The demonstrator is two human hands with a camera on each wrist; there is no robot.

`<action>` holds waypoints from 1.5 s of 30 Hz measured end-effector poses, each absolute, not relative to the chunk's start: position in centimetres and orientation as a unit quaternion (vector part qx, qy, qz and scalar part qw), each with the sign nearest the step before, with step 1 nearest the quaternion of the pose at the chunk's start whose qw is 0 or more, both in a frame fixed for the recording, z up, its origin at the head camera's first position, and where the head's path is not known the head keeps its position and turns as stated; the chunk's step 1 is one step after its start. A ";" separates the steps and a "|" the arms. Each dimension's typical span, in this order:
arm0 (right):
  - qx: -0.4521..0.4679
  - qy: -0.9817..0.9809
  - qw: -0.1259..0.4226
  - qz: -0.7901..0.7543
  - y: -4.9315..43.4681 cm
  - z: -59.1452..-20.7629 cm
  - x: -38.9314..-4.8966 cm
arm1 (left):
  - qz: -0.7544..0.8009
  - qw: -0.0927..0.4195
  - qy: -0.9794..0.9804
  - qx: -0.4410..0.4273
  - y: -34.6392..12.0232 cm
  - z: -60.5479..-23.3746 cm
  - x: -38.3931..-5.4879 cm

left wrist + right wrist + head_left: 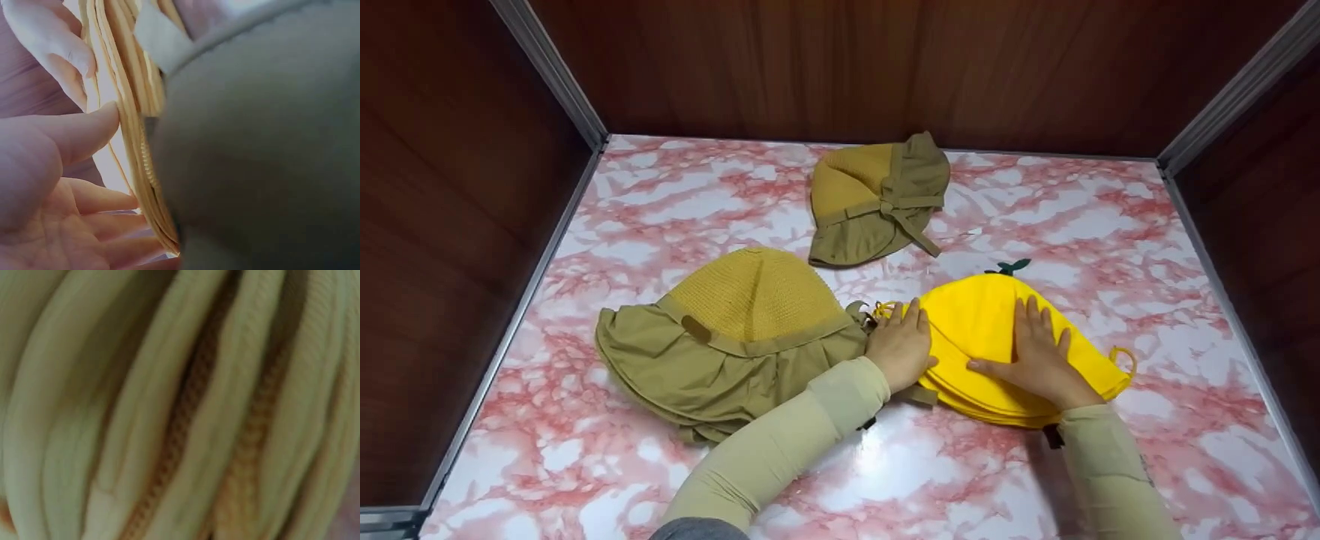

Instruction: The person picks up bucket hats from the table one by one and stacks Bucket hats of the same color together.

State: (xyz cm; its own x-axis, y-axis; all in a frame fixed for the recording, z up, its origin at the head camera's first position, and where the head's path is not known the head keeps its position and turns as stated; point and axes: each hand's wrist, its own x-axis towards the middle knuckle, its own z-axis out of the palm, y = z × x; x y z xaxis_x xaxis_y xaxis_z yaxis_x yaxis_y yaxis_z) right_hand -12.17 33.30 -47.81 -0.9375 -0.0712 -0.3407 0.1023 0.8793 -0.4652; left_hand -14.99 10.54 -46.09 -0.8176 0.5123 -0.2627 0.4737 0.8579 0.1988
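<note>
A folded stack of yellow hats (967, 304), with a green leaf sprout (1014, 266) at its top, lies right of centre. My right hand (1039, 364) rests on its front, fingers spread and pointing away. At the stack's left edge my left hand (900, 349) touches it with extended fingers. In the left wrist view, the left hand's thumb and fingers (95, 140) meet layered yellow edges (112, 56). Blurred layered edges (191, 410) fill the right wrist view. Left of the left hand lies an olive sun hat (757, 300) with a woven mustard crown and ruffled brim, its layers stacked.
Another olive hat (855, 191), with a tied strap, lies on its side near the back wall. Brown wood-grain panels (840, 67) enclose the pink-and-white marbled table (1192, 300) at the back and both sides. A yellow cord loop (1123, 360) sticks out at the stack's right.
</note>
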 end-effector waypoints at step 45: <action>0.023 0.942 0.250 -0.225 33.8 -48.6 -13.2 | 0.454 0.160 0.869 -0.116 3.6 -45.5 -28.4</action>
